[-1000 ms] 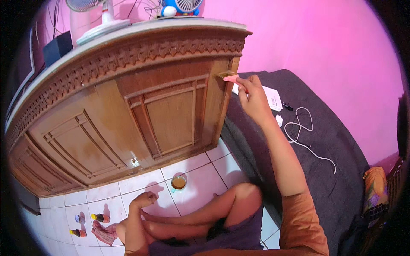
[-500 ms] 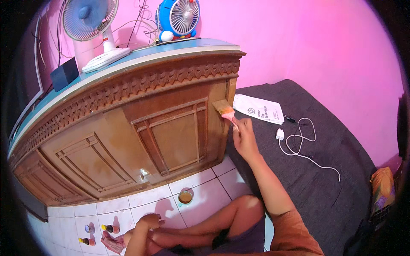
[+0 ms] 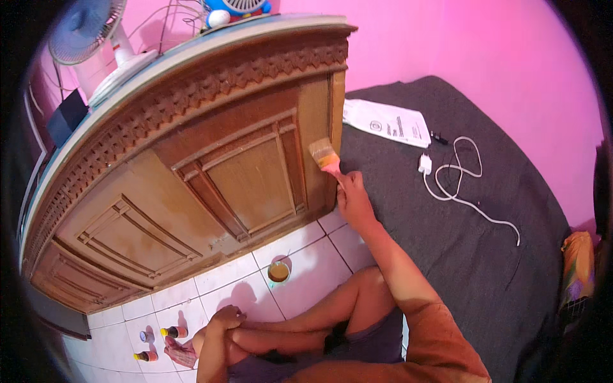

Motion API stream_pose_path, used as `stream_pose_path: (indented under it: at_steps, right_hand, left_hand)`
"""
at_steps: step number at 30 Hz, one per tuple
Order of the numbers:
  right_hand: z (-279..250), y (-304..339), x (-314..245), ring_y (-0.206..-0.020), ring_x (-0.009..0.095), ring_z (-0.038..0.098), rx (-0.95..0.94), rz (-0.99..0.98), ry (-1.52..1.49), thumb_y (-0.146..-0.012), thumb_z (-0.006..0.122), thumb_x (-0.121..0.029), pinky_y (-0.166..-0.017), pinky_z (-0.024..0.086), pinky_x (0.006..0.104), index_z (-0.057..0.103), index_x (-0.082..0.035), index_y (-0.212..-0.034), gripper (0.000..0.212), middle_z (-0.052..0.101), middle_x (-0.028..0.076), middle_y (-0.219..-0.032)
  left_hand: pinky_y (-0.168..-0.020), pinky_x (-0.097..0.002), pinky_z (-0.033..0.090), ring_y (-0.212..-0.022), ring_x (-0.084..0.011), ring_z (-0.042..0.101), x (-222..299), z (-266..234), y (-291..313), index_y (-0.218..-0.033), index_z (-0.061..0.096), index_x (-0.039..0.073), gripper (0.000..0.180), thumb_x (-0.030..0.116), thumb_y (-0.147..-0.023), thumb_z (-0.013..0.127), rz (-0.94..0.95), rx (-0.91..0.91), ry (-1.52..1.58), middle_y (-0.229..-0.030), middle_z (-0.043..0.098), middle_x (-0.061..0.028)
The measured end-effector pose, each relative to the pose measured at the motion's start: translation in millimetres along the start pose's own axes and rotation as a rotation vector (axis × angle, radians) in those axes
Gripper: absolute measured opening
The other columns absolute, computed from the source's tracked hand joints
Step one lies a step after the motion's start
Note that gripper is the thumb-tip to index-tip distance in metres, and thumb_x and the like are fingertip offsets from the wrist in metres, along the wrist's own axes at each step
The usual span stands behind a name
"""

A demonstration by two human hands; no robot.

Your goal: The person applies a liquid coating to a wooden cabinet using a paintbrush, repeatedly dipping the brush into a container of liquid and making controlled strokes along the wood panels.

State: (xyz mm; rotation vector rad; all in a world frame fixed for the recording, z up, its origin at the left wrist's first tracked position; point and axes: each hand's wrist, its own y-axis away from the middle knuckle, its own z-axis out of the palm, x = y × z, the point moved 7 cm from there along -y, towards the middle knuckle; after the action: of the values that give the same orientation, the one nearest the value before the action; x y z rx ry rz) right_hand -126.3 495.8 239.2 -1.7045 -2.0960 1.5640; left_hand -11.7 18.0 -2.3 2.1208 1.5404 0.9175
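My right hand is closed round the handle of a paintbrush with a pinkish handle and wide tan bristles. Those bristles lie against the right-hand upright strip of a carved brown wooden cabinet, beside a framed panel. Its surface is darker and wet-looking around that panel and paler farther left. My left hand rests on my crossed leg, fingers loosely apart, with nothing seen in it. On the tiles before me stands a small cup of brownish liquid.
Small yellow-capped bottles and a little round jar are by my foot. A dark mattress to the right bears a white pouch and a charger with cable. A fan tops the cabinet.
My right hand has drawn the paintbrush slightly down along the cabinet's right strip. The view has tilted lower, so the cabinet sits higher in the picture. My left hand stays on my leg.
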Motion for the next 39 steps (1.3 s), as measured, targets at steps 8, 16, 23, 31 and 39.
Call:
stream_pose_path:
  at_steps: [8, 16, 23, 31, 39]
  right_hand:
    - [72.8, 96.0, 67.9, -0.107, 0.044, 0.054, -0.343, 0.269, 0.108, -0.082, 0.055, 0.011, -0.091, 0.048, 0.0489, 0.054, -0.002, -0.132, 0.052, 0.046, 0.026, -0.116]
    - [90.0, 110.3, 90.1, -0.11, 0.043, 0.056, -0.545, 0.515, 0.197, -0.084, 0.061, -0.001, -0.093, 0.05, 0.0477, 0.061, 0.0, -0.119, 0.035, 0.05, 0.027, -0.118]
    - [113.9, 106.9, 95.8, -0.117, 0.043, 0.056, -0.631, 0.632, 0.117, -0.084, 0.062, -0.005, -0.1, 0.049, 0.0458, 0.066, -0.003, -0.12, 0.036, 0.051, 0.03, -0.122]
    - [144.7, 102.9, 153.9, -0.116, 0.035, 0.059, -0.577, 0.571, 0.139, -0.081, 0.055, 0.004, -0.102, 0.048, 0.0418, 0.072, -0.012, -0.116, 0.041, 0.067, 0.014, -0.122]
    - [62.9, 24.6, 21.2, -0.105, 0.044, 0.061, -0.326, 0.369, 0.058, -0.084, 0.054, 0.005, -0.096, 0.05, 0.0486, 0.068, -0.011, -0.114, 0.037, 0.056, 0.023, -0.119]
  left_hand:
    - [-0.096, -0.0469, 0.049, -0.108, -0.0396, 0.064, -3.6, 0.7, -0.3, -0.103, 0.073, 0.0, 0.05, 0.046, -0.094, 0.055, -0.006, -0.054, -0.04, -0.11, 0.07, -0.0242]
    - [-0.096, -0.047, 0.049, -0.107, -0.0389, 0.065, -1.9, -1.0, 0.3, -0.104, 0.072, 0.001, 0.046, 0.043, -0.095, 0.055, -0.026, -0.023, 0.052, -0.108, 0.07, -0.0229]
    - [-0.093, -0.0472, 0.05, -0.101, -0.0378, 0.067, -15.3, 9.8, 1.9, -0.102, 0.072, 0.001, 0.045, 0.041, -0.095, 0.056, -0.104, -0.111, 0.13, -0.1, 0.072, -0.0209]
    - [-0.088, -0.0453, 0.052, -0.097, -0.0373, 0.068, 9.2, -12.7, -0.9, -0.102, 0.072, 0.0, 0.044, 0.041, -0.093, 0.058, -0.043, -0.026, 0.143, -0.099, 0.072, -0.0221]
    - [-0.087, -0.0463, 0.052, -0.095, -0.0381, 0.068, -12.5, 1.9, 9.8, -0.102, 0.072, 0.0, 0.046, 0.043, -0.094, 0.058, -0.055, -0.013, 0.203, -0.098, 0.072, -0.022]
